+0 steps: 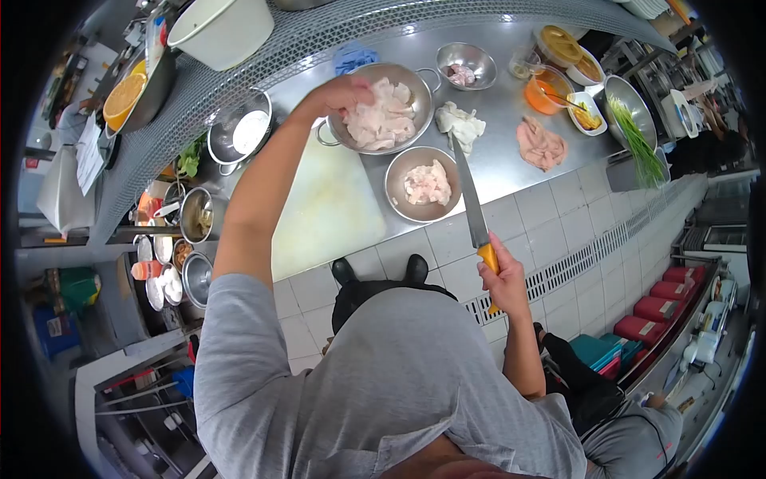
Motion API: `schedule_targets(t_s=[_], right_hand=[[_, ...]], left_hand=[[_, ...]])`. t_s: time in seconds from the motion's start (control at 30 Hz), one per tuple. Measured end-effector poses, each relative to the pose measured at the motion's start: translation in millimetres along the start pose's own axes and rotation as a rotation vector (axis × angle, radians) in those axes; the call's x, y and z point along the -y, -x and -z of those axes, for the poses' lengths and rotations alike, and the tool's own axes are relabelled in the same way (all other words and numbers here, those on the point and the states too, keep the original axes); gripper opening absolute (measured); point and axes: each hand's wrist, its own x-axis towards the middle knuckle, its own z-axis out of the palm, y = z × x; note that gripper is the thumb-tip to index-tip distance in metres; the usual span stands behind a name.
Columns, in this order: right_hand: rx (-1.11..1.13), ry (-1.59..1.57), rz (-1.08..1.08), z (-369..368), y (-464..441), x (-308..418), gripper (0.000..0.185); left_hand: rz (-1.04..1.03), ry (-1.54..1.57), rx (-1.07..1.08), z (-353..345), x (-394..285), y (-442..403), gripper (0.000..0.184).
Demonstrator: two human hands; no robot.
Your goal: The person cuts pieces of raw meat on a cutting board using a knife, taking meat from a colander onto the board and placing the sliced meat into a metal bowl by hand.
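My left hand point(341, 96) reaches over the left rim of a two-handled metal pot point(425, 112), its fingers bent onto pale raw meat point(384, 120) heaped inside. What the fingertips pinch is partly hidden. In my right hand point(504, 279) is a long knife point(471, 195) with a yellow handle, held clear of the counter. Its blade points away from me, the tip close to a crumpled white cloth point(460, 126). Just left of the blade, a metal bowl point(392, 188) contains smaller pale meat pieces point(428, 184). A whitish cutting board point(327, 207) lies below my left forearm.
Right along the steel counter point(499, 152) are a flat pinkish piece of meat point(542, 144), an orange container point(547, 89), a white dish point(587, 114) and green stalks point(636, 132). A small metal bowl point(485, 68) and blue cloth point(353, 57) sit farther back. Another person point(630, 435) is at lower right.
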Motion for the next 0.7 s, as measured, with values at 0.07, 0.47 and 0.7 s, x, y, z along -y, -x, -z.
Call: schedule_targets(t_s=[0.07,0.47,0.7], right_hand=[[-0.006,-0.011,0.023,-2.4,-3.8,3.4,0.065],[0.549,0.359,0.173,-89.7,-51.4,54.4,0.074],[0.773,0.539,0.169,-131.2,-65.5,70.9,0.08]], left_hand=[[-0.035,0.169,-0.056,13.4,-9.8,38.5,0.035],[0.42,-0.138,-0.136,-37.3,194.5,184.1,0.026],[0.267,0.173,-0.423,-44.9,246.8,228.0,0.021]])
